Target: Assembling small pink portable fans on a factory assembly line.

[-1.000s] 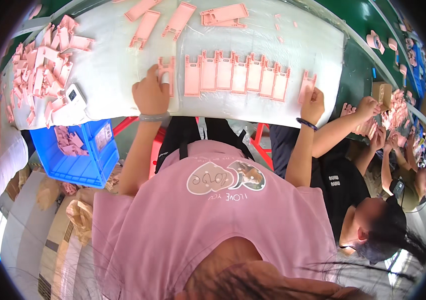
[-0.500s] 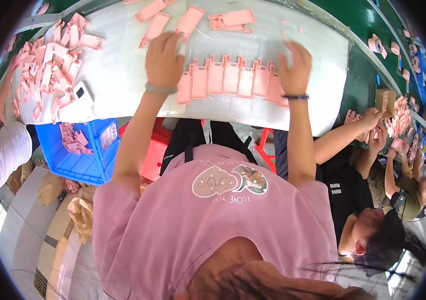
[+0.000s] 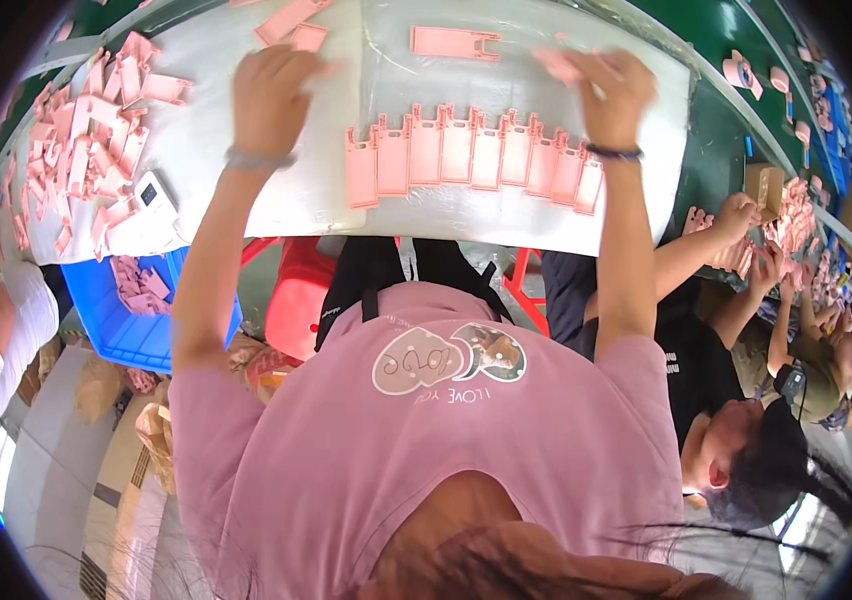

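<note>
Because both hands are blurred, their grips are hard to read: whether the left hand (image 3: 271, 100)'s bent fingers hold anything cannot be told, while the right hand (image 3: 616, 98)'s fingers appear pinched on a blurred pink plastic piece (image 3: 555, 65). The left forearm hides part of an open blue plastic crate (image 3: 126, 338), and the dark rim crops a white-shirted person (image 3: 11, 340). On the white-covered counter (image 3: 318, 165), a row of flat rectangular pink plastic plates (image 3: 458, 148) runs near the front edge, with a jumbled heap of pink plastic parts (image 3: 86, 140) at left. To the right sits 1 co-worker in black. Bare cover stretches between heap and row, and from the row to the right edge.
</note>
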A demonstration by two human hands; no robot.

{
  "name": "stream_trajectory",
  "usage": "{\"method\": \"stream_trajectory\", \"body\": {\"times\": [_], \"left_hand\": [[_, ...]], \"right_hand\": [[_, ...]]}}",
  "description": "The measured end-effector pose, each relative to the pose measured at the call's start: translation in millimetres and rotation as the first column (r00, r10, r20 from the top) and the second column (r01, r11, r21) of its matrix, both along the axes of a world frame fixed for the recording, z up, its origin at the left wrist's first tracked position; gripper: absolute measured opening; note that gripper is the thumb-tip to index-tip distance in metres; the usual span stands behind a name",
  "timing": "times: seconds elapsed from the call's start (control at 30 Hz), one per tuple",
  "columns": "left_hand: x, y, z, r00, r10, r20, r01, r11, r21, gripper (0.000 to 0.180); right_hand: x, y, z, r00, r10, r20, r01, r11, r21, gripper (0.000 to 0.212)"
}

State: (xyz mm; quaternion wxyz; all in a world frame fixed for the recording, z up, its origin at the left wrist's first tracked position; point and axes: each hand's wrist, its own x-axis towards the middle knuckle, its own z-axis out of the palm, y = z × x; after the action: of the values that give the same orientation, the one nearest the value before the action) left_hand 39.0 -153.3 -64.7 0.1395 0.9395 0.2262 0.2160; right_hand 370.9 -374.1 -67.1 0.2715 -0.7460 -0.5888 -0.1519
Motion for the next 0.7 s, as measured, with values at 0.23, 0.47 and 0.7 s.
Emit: {"method": "stream_trajectory", "body": {"times": [0.23, 0.47, 0.7], "left_hand": [[-92.8, -52.6, -18.3, 0.993, 0.111, 0.03, -0.092, 0.925, -0.369, 0.035], [-93.5, -97.6, -15.1, 0.994, 0.107, 0.006, -0.103, 0.966, -0.236, 0.042], [-64.0, -129.5, -27.2, 0.985, 0.164, -0.051, -0.172, 0.95, -0.262, 0.04]], "right_hand": [[42.7, -192.0, -44.3, 0.807, -0.212, -0.55, 0.125, 0.973, -0.192, 0.042], [-12.8, -191.6, -23.9, 0.924, -0.311, -0.223, 0.253, 0.934, -0.253, 0.041], [-19.1, -199.3, -36.0, 0.911, -0.315, -0.267, 0.242, 0.931, -0.274, 0.042]]}}
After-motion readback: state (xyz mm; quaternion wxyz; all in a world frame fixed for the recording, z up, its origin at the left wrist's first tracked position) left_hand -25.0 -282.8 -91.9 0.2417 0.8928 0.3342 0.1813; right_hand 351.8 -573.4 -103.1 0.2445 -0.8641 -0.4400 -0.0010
